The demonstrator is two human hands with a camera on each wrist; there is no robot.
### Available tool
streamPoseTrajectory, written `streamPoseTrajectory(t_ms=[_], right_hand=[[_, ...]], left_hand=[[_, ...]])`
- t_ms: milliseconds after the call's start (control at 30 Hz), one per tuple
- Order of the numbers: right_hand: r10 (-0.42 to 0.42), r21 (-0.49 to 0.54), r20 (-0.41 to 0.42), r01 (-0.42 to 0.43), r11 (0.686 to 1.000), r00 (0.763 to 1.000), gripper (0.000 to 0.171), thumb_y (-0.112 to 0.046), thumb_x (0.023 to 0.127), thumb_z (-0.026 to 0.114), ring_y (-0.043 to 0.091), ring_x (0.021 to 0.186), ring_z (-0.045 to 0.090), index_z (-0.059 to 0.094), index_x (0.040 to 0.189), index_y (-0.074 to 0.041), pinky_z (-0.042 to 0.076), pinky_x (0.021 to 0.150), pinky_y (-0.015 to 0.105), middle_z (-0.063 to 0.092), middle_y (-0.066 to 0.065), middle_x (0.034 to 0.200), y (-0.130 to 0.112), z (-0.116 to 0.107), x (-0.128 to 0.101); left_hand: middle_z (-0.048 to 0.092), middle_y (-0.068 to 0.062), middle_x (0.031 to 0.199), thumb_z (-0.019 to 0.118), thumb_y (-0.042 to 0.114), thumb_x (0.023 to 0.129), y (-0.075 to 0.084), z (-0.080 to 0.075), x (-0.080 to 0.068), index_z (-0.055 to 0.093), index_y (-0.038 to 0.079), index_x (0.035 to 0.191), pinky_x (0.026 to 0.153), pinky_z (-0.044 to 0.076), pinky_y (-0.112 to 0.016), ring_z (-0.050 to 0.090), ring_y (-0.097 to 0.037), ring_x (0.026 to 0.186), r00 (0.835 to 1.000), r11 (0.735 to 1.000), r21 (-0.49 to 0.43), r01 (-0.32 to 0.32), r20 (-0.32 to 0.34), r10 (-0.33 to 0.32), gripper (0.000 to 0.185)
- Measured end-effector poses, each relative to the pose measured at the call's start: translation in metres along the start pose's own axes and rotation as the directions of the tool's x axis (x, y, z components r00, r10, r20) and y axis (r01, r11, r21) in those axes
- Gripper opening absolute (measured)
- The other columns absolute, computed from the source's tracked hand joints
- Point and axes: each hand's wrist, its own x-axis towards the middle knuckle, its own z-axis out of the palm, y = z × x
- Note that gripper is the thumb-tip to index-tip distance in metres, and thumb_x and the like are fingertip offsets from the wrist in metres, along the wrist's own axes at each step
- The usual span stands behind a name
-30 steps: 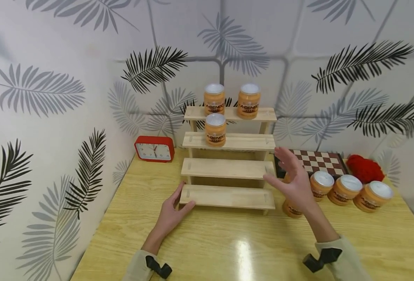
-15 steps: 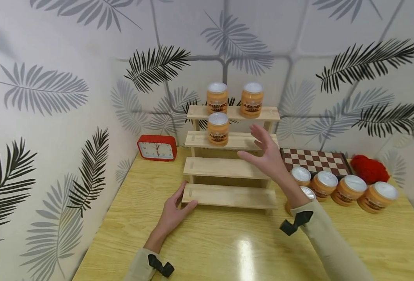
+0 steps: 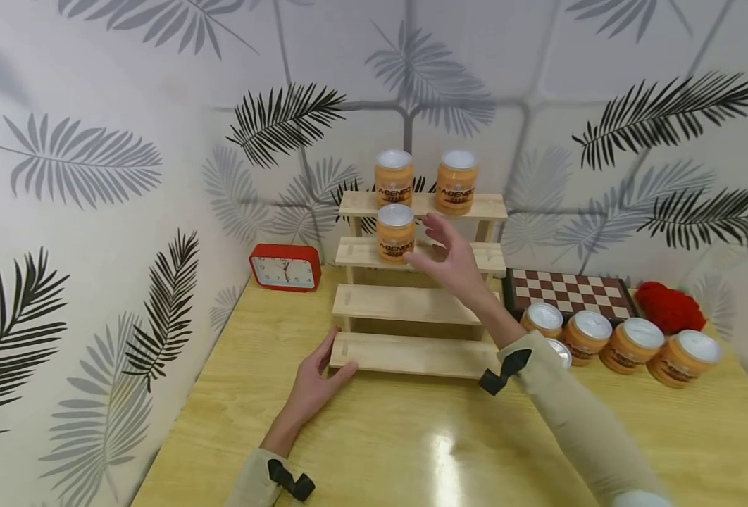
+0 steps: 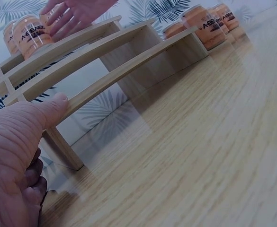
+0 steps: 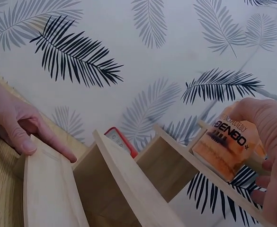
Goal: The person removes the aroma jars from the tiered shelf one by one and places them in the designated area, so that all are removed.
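A stepped wooden display rack [image 3: 412, 304] stands on the table against the wall. My left hand [image 3: 313, 386] grips the left end of its lowest board, thumb over the front edge [image 4: 53, 106] and fingers along the side. One orange jar [image 3: 395, 239] with a white lid is on the second board from the top. My right hand [image 3: 453, 264] reaches in from its right, thumb tip at the jar's front and fingers spread beside it. On the top board are two more such jars, a left jar [image 3: 394, 176] and a right jar [image 3: 456, 186].
Several orange jars [image 3: 627, 345] stand on the table [image 3: 374, 443] right of the rack, one partly hidden by my right sleeve. Behind them are a checkered board [image 3: 570, 292] and a fluffy red item [image 3: 668, 306]. A red clock [image 3: 285, 267] is left of the rack.
My right hand has moved left and up from the rack's right side to the jar on the second board. The left hand keeps its hold, and the jars stay put.
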Motion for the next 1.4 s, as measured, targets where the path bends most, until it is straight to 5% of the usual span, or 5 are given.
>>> streamPoseTrajectory(t_ms=[333,667,1400], right_hand=[[0.03,0.085,0.039,-0.034,0.996,0.999,0.075,-0.02,0.092,0.083,0.031,0.135,0.055,0.045,0.157,-0.012,0.045,0.113,0.053,0.056,0.013,0.148,-0.004,0.016,0.016],[0.049,0.066,0.07,-0.053,0.996,0.996,0.081,-0.021,0.091,0.083,0.029,0.124,0.06,0.04,0.159,-0.009,0.054,0.099,0.042,0.058,0.015,0.142,-0.008,0.024,0.027],[0.082,0.062,-0.019,-0.08,0.995,0.996,0.074,-0.018,0.093,0.083,0.027,0.123,0.06,0.045,0.156,-0.008,0.054,0.093,0.032,0.06,0.015,0.141,-0.002,0.033,0.02]], left_hand=[[0.029,-0.005,0.17,0.077,0.022,0.098,-0.001,0.0,0.002,0.027,0.01,0.166,0.125,0.025,-0.045,0.028,-0.02,0.155,1.0,1.0,-0.005,-0.014,-0.008,0.014,0.085],[0.027,-0.006,0.17,0.077,0.022,0.098,0.001,-0.001,0.002,0.025,0.008,0.167,0.125,0.026,-0.046,0.028,-0.022,0.155,1.0,1.0,-0.01,-0.022,0.002,0.022,0.086],[0.028,-0.006,0.17,0.077,0.023,0.098,0.0,-0.003,0.0,0.026,0.009,0.166,0.125,0.025,-0.047,0.029,-0.02,0.155,1.0,1.0,-0.008,0.0,0.001,0.0,0.086]])
